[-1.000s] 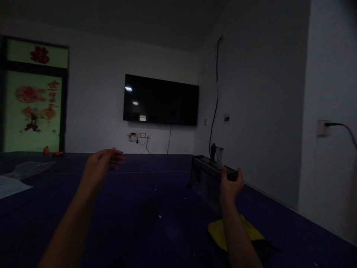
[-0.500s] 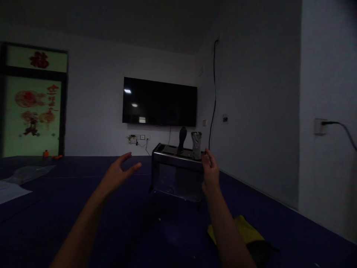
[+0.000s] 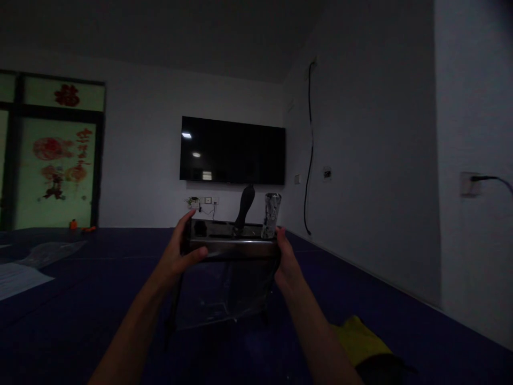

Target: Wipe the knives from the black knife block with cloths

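A metal knife rack (image 3: 230, 247) with a clear front panel stands on the dark blue table (image 3: 100, 289) right in front of me. A black knife handle (image 3: 244, 208) and a shiny wrapped handle (image 3: 272, 215) stick up from its top. My left hand (image 3: 180, 256) grips the rack's left top corner, thumb across the front rail. My right hand (image 3: 285, 262) clasps the right end, next to the wrapped handle.
A yellow cloth (image 3: 358, 339) lies on the table at the lower right. Clear plastic and white paper (image 3: 24, 267) lie at the far left. A black TV (image 3: 232, 151) hangs on the back wall. A white wall with a plugged socket (image 3: 467, 183) runs along the right.
The rack has come from the right to the centre in front of me. My left hand, open in the air before, now grips its left end; my right hand holds the right end.
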Available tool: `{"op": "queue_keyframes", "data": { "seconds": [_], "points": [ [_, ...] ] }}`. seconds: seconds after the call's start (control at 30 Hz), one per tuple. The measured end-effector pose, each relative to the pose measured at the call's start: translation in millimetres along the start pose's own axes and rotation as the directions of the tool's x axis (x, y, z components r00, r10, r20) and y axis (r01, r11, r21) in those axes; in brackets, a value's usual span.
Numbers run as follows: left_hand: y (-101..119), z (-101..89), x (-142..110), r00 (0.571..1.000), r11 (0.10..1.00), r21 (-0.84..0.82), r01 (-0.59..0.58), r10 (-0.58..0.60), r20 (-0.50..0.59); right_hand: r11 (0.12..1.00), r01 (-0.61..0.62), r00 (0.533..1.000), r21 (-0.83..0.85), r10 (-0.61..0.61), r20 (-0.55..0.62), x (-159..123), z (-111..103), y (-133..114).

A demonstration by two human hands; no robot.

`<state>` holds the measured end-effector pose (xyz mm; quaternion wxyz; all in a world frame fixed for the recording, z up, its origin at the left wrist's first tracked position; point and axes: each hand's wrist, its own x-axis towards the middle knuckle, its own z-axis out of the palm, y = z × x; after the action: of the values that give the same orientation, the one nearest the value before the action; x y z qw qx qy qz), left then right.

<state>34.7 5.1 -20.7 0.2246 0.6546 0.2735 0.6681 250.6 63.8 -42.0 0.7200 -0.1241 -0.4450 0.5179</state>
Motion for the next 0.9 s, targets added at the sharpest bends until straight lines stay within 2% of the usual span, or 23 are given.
{"op": "queue_keyframes", "data": {
  "seconds": [0.2,0.3,0.47,0.53,0.6,0.73,0.83,0.9],
  "points": [
    [5,18.2,-4,0.988,0.994,-0.107,0.026,-0.042,-0.148,1.0,-0.018,0.999,-0.002,0.018,0.039,-3,-2,-13],
    [4,19.5,-3,0.974,0.989,-0.143,0.027,-0.059,-0.218,0.999,-0.04,0.998,-0.034,0.042,0.049,-2,-4,-14],
    [-5,17.8,1,0.947,0.995,-0.094,0.03,-0.058,-0.315,0.986,0.022,0.999,-0.166,-0.015,0.045,2,-10,-11],
    [-12,14.5,4,0.927,0.999,-0.036,0.026,-0.038,-0.372,0.967,0.016,1.0,-0.253,-0.018,-0.007,3,-14,-13],
    [-22,8.6,8,0.889,0.998,0.048,0.028,-0.003,-0.459,0.948,-0.027,0.998,-0.317,0.007,-0.063,5,-20,-18],
    [-47,-12.1,15,0.802,0.966,0.259,0.008,0.148,-0.579,0.957,-0.129,0.991,-0.26,0.113,-0.073,6,-29,-36],
    [-66,-31.4,17,0.753,0.861,0.509,0.018,0.323,-0.573,0.973,-0.122,0.992,-0.198,0.111,-0.066,5,-31,-49],
    [-76,-43.5,16,0.741,0.77,0.635,0.057,0.393,-0.544,0.978,-0.083,0.994,-0.192,0.068,-0.082,4,-32,-55]
  ]
}}
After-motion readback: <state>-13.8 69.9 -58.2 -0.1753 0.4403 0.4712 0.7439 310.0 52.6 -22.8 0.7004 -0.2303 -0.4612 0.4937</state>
